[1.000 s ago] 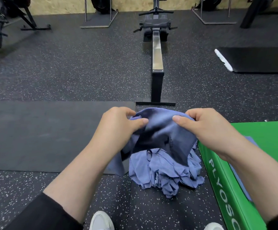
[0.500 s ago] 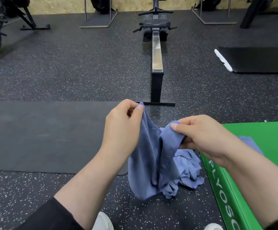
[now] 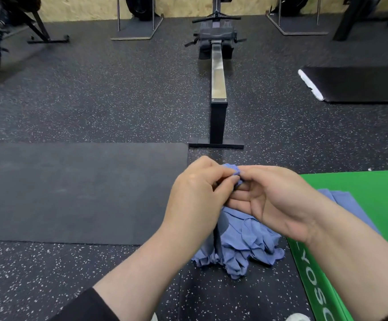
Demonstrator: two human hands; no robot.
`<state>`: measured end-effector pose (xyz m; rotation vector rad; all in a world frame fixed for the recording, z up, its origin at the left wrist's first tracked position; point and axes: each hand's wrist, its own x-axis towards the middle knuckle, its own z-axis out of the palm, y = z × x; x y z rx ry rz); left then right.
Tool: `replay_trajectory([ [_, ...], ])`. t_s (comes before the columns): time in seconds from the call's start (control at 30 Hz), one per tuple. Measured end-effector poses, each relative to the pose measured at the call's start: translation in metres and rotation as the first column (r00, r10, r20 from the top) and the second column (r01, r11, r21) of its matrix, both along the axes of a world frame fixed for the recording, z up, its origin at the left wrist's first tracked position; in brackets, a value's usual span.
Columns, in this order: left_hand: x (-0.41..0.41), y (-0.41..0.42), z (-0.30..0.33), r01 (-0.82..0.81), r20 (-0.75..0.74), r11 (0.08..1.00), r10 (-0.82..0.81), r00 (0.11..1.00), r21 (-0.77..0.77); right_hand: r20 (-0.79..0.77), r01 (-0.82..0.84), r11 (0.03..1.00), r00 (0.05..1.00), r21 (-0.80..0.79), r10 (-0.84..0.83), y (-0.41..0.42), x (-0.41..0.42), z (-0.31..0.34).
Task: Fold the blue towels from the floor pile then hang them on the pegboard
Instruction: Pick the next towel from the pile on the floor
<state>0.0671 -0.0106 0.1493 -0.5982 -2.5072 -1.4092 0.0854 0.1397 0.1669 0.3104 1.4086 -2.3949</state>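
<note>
Blue towel [image 3: 231,169] pinched at its top edge, bunched into a small knot between both hands at frame center, rest of the cloth hanging straight down toward 6 o'clock behind the left wrist. Long axis of the held towel vertical, corner-up, tail [image 3: 218,230] brushing or merging with the floor pile [image 3: 253,242] directly below; cannot tell where one ends and the other starts. Left hand [image 3: 196,193] at 9 o'clock of the pinch, fingers curled, thumb and forefinger clamped on the cloth. Right hand [image 3: 278,200] at 3 o'clock, palm turned toward camera, thumb and forefinger tip nipping the same bunched edge, lower fingers loosely bent beneath. Both hands touching each other at the grip, so equally near; no gap along the edge to spread yet.

Judged step: finding corners before the first fold. Next move likely calls for sliding the hands apart, 9 and 3 o'clock, along the top hem to open the towel flat. Risk: dragging pile cloth up with the tail.

Another blue towel [image 3: 341,200] lying flat on the green plyo box [image 3: 373,186] at 3 to 4 o'clock of the hands. Dark mat [image 3: 72,193] at 9 o'clock, rowing machine [image 3: 218,89] at 12 o'clock, speckled floor [image 3: 72,100] all round. Pegboard not in view.
</note>
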Motion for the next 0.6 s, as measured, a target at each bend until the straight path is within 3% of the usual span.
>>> replay_trajectory([
  [0.17, 0.001, 0.003, -0.006, 0.034, -0.029, 0.996, -0.036, 0.999, -0.082, 0.016, 0.045, 0.995, 0.999, -0.094, -0.043, 0.003, 0.000, 0.001],
  [0.23, 0.003, 0.002, -0.001, 0.072, 0.000, 0.994, -0.072, 0.997, -0.087, -0.022, 0.068, 0.997, 0.997, 0.042, -0.067, 0.005, -0.001, -0.004],
  [0.3, 0.002, -0.002, 0.005, 0.044, 0.081, 0.998, -0.040, 0.996, -0.054, -0.058, 0.071, 0.956, 0.997, 0.285, -0.056, 0.011, -0.006, -0.012],
  [0.33, 0.000, -0.005, 0.009, 0.004, 0.125, 0.999, 0.002, 0.992, -0.043, -0.108, 0.054, 0.884, 0.994, 0.464, -0.004, 0.015, -0.007, -0.014],
  [0.4, -0.009, -0.012, 0.012, -0.065, 0.170, 0.998, 0.067, 0.983, -0.018, -0.214, 0.058, 0.592, 0.957, 0.804, 0.197, 0.022, -0.009, -0.013],
  [0.47, -0.018, -0.019, 0.013, -0.052, 0.190, 0.996, 0.064, 0.980, -0.069, -0.232, 0.105, 0.326, 0.896, 0.939, 0.379, 0.023, -0.009, -0.009],
  [0.6, -0.021, -0.023, 0.008, 0.194, 0.234, 0.939, -0.129, 0.964, -0.283, -0.236, 0.133, 0.241, 0.849, 0.961, 0.473, 0.021, -0.005, -0.002],
])
